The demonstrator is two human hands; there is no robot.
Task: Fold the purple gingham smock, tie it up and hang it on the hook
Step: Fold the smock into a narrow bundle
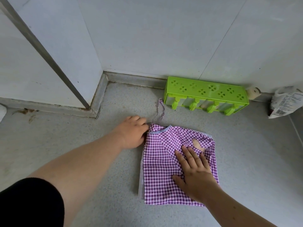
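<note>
The purple gingham smock [162,163] lies folded into a rough rectangle on the grey speckled floor, its pale lining showing along the left edge. A striped collar band runs across its top. Its thin tie strings [160,110] trail away toward the wall. My left hand [132,134] pinches the smock's top left corner at the collar. My right hand [195,172] lies flat, fingers spread, pressing on the lower right of the cloth. No hook is in view.
A bright green plastic popsicle mould [206,94] stands against the wall just beyond the smock. A small cream toy [253,93] and a crumpled white packet [285,102] lie to its right. White wall panels and a grey skirting corner [100,97] bound the floor at left.
</note>
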